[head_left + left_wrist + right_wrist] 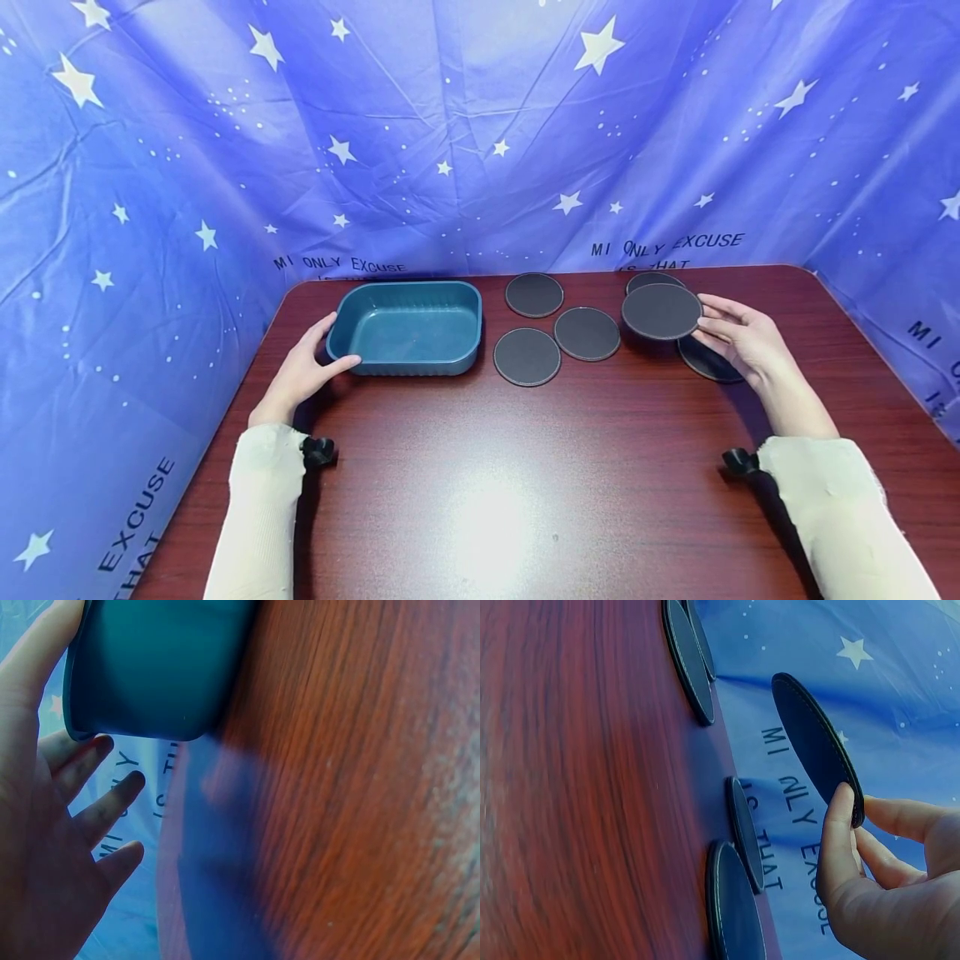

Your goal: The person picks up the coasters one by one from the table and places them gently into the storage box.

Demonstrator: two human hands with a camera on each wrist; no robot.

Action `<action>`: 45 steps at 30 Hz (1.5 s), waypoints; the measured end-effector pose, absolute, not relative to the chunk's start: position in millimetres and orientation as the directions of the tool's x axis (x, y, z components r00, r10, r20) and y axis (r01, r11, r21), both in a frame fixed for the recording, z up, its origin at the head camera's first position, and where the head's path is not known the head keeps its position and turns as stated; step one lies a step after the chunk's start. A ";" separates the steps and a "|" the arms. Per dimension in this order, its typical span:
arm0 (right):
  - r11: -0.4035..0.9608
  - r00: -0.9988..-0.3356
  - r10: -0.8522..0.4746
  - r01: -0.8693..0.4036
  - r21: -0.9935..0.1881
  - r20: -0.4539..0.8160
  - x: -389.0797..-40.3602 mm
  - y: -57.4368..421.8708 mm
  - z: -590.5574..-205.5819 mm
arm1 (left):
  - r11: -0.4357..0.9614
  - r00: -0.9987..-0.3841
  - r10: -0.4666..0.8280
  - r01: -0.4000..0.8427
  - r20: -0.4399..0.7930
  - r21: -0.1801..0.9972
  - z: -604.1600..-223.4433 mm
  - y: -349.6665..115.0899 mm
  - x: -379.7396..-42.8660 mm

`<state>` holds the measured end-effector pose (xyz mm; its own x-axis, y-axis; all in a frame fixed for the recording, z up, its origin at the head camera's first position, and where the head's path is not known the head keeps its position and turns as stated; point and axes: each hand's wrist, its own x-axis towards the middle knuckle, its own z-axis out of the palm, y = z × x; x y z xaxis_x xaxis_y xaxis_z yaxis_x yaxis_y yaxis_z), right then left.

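My right hand (746,337) pinches a round black coaster (662,312) with stitched edging by its right side, thumb on one face and fingers on the other. In the right wrist view this coaster (814,742) is held tilted, raised off the table. Below it lie two more coasters, a back one (654,278) and a right one (708,358), both partly hidden. At the left stands a teal rectangular plastic bin (416,368). My left hand (303,367) touches the bin's left end, its thumb at the front rim. In the left wrist view the other fingers (116,806) spread loosely.
Between the bin and the right hand, three coasters lie flat: a back one (534,295), a middle one (587,333) and a front one (527,357). A blue curtain (465,108) with white stars hangs around the reddish-brown wooden table (585,467).
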<state>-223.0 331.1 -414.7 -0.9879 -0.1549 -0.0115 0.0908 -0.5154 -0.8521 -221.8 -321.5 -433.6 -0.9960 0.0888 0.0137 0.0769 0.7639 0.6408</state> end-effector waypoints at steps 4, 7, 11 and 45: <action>-0.505 -0.986 -0.164 0.107 -0.857 -0.027 -224.8 322.5 -412.2 | 0.760 -0.996 0.085 0.071 0.010 0.646 -434.7 -322.2 -221.6; -0.491 -0.985 -0.171 0.112 -0.864 -0.030 -226.0 316.2 -410.1 | 0.760 -0.997 0.082 0.067 0.007 0.646 -434.9 -322.5 -221.3; -0.484 -0.983 -0.183 0.113 -0.868 -0.026 -228.5 307.7 -408.2 | 0.765 -0.997 0.081 0.065 0.004 0.641 -434.1 -322.4 -221.2; -0.325 -0.968 -0.240 0.149 -0.934 -0.071 -247.8 230.6 -394.1 | 0.753 -0.997 0.079 0.076 0.024 0.653 -437.0 -323.8 -224.8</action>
